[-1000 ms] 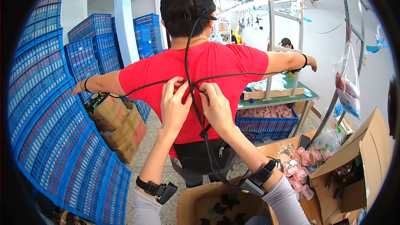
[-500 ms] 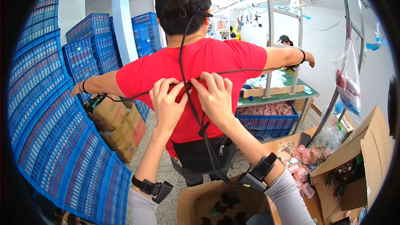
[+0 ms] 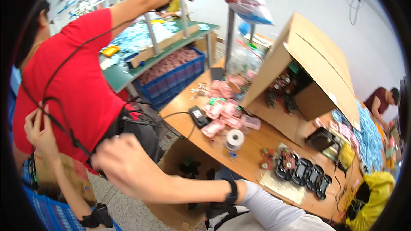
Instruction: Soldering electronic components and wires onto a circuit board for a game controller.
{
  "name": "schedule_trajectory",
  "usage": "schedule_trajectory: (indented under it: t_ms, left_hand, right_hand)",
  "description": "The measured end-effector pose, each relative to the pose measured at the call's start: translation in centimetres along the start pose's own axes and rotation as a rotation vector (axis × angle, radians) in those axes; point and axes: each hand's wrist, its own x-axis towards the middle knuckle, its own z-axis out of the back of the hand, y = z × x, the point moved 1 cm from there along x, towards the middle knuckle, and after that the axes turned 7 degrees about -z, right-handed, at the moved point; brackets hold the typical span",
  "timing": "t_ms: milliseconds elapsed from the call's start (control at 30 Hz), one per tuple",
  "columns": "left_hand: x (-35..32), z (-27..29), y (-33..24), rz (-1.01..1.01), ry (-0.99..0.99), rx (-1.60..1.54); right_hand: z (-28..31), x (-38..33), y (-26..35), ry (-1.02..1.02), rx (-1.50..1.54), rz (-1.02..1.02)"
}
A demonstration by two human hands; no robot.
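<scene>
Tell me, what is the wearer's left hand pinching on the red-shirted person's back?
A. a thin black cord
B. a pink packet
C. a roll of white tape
A: the left hand pinches a thin black cord running across the red shirt.

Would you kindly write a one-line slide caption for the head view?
Left hand and right hand handle black straps on a red-shirted person's back, beside a cluttered wooden table.

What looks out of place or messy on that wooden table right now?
The big cardboard box lies tipped on its side, its open mouth facing the wooden table. Pink packets lie strewn in a loose heap beside a tape roll.
</scene>
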Motion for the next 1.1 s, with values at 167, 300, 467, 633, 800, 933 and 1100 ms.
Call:
schedule_trajectory:
  t_ms: [167, 300, 467, 633, 800, 933, 1100]
  left_hand:
    - [-0.9, -1.0, 3.0, -0.168, 0.082, 0.058]
    - [-1.6, -1.7, 4.4, -0.067, 0.094, -0.009]
    - [-1.0, -1.5, 3.8, -0.250, 0.101, 0.192]
    - [0.1, -0.7, 1.1, 0.044, 0.040, -0.129]
    - [1.1, 0.6, -1.7, -0.025, -0.089, -0.122]
    - [1.3, 1.0, -2.6, 0.032, -0.087, -0.137]
    - [1.2, 1.1, -2.9, 0.031, -0.085, -0.110]
  right_hand:
    - [13.7, -5.8, 2.3, 0.676, -0.219, -0.401]
    - [20.2, -5.5, -4.3, 0.668, -0.704, -0.635]
    - [17.6, -12.4, -8.2, 0.896, -1.065, -0.639]
    - [18.5, -21.2, -6.8, 0.601, -1.162, -0.799]
    - [18.0, -24.0, -7.5, 0.396, -1.196, -0.824]
    - [17.7, -24.5, -7.6, 0.280, -1.165, -0.769]
    - [18.2, -25.8, -8.1, 0.286, -1.098, -0.763]
